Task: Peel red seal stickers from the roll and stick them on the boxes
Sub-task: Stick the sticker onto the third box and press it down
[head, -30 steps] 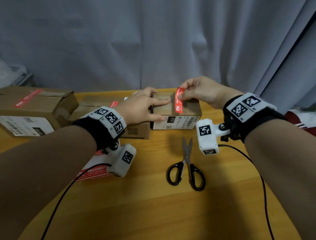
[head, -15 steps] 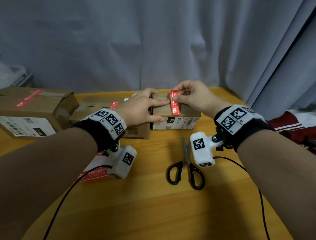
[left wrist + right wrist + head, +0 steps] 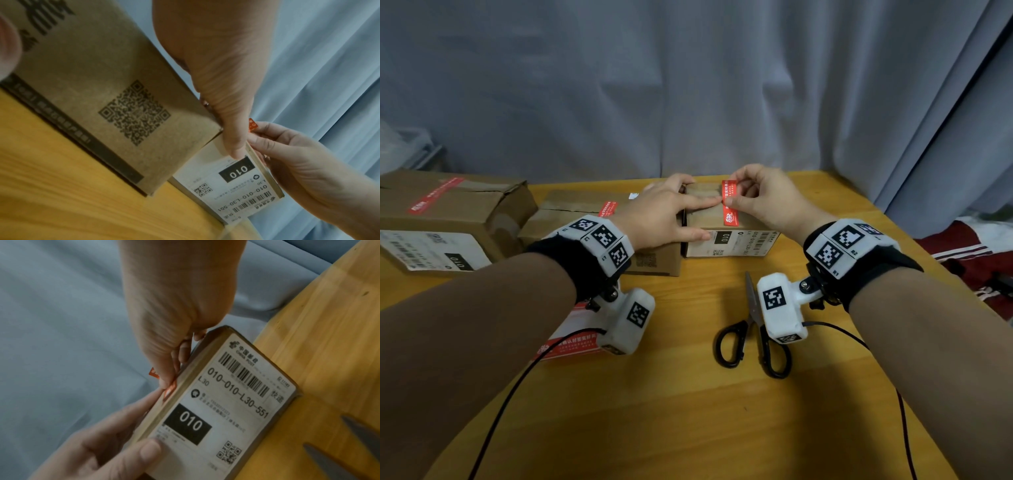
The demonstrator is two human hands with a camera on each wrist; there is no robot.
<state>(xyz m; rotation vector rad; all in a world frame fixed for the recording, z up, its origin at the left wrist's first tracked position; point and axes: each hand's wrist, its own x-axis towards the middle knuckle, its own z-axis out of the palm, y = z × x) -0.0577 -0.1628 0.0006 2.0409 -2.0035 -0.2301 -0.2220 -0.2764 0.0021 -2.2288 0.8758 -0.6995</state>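
A small cardboard box (image 3: 736,240) (image 3: 236,186) (image 3: 226,402) with a white "010" label stands at the table's far middle. My left hand (image 3: 688,219) (image 3: 115,443) holds its left end, fingers on top and thumb on the front label. A red seal sticker (image 3: 730,205) (image 3: 252,125) (image 3: 154,372) lies along the top, its near end reaching the front edge. My right hand (image 3: 738,195) (image 3: 298,159) pinches the sticker's far end, raised slightly above the box top. The red and white sticker strip (image 3: 571,339) lies partly hidden under my left wrist.
Black scissors (image 3: 753,339) lie on the wooden table (image 3: 688,411) near my right wrist. A middle box (image 3: 571,212) and a large box (image 3: 448,212) at the left each carry a red sticker. A grey curtain hangs behind; red cloth (image 3: 979,253) lies off the table's right edge.
My right hand has come down and left with the sticker, laying its near end onto the box top. My left hand has kept its hold on the box.
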